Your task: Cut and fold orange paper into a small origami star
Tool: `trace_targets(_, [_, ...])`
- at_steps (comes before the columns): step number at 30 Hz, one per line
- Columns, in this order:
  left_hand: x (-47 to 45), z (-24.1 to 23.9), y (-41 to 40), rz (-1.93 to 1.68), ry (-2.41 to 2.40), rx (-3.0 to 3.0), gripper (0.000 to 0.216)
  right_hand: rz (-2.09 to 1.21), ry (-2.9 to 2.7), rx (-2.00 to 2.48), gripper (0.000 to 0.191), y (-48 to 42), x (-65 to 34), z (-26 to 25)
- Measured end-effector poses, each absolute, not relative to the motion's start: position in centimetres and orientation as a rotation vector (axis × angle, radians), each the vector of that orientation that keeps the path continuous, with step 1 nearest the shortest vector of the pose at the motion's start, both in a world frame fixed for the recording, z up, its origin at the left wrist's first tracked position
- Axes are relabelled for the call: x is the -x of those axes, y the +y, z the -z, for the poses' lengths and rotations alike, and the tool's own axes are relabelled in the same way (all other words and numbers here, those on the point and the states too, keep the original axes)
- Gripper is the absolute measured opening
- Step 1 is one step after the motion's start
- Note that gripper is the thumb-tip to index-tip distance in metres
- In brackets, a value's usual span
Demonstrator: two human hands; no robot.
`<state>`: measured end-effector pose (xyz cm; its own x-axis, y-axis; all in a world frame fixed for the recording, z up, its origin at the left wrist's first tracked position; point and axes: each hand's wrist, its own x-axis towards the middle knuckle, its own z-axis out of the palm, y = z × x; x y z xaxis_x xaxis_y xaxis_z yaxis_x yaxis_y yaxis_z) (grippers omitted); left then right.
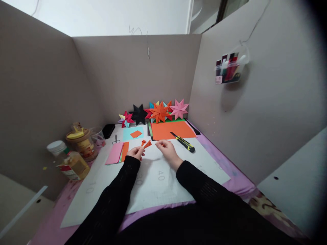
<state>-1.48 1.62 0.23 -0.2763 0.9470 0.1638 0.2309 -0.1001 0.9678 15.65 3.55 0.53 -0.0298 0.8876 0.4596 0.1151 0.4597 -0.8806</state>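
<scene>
Your left hand point(136, 152) has its fingers pinched on folded orange paper point(148, 144), which sits at that hand's 2 o'clock, between both hands. Your right hand point(167, 149) has fingertips bunched, can't tell if they grip anything. Cutter point(184, 143) at right hand's 2, pink paper point(114, 153) at left hand's 9, scissors point(116, 141) at its 10

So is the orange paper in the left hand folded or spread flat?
Folded: the orange paper in the left hand shows small flared ends, unlike the flat orange sheet beyond.
</scene>
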Motion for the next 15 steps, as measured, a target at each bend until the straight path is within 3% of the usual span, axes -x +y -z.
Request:
trace_targets(4, [0.6,0.6,2.0,-1.299,1.315,-0.918,0.034,-0.992,-1.497,0.833,0.019,2.9,-14.1,-0.4])
trace_targets(8, [0.1,1.5,2.1,-1.169,1.133,-0.869,0.034,-1.197,-1.453,0.753,0.028,2.8,-13.7,-0.4])
trace_targets(15, [-0.2,0.6,1.2,-1.013,0.936,-0.738,0.029,-1.375,-1.383,0.624,0.024,3.0,-13.9,-0.1])
